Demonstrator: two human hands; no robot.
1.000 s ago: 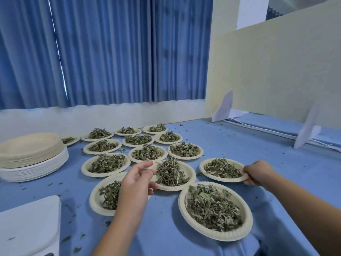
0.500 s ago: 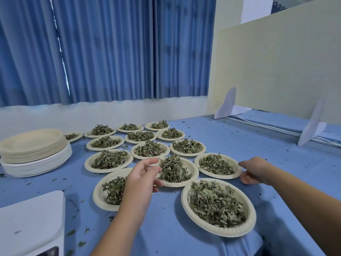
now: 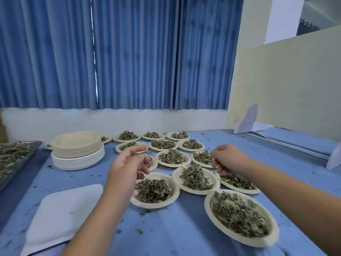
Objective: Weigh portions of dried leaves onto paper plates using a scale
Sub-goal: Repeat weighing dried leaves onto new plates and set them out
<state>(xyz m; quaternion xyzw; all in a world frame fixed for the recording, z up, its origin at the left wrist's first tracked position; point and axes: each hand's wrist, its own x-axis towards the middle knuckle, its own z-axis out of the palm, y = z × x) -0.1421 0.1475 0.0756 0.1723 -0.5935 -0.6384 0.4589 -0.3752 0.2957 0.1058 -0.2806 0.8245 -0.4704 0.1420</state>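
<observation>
Several paper plates of dried green leaves lie in rows on the blue table; the nearest plate is at the front right. My left hand hovers above the plate in front of it, fingers loosely curled and holding nothing. My right hand hangs over the far rim of another leaf plate, fingers curled downward with nothing visibly in them. The white scale platform sits bare at the front left. A stack of empty paper plates stands behind it.
A metal tray of loose dried leaves lies at the far left edge. A beige divider board on white feet stands at the right. Blue curtains hang behind the table. Leaf crumbs are scattered over the blue cloth.
My right hand has let go of the plate rim it held and risen. My left hand has lifted off the plates and moved up. The view has swung left, showing the tray.
</observation>
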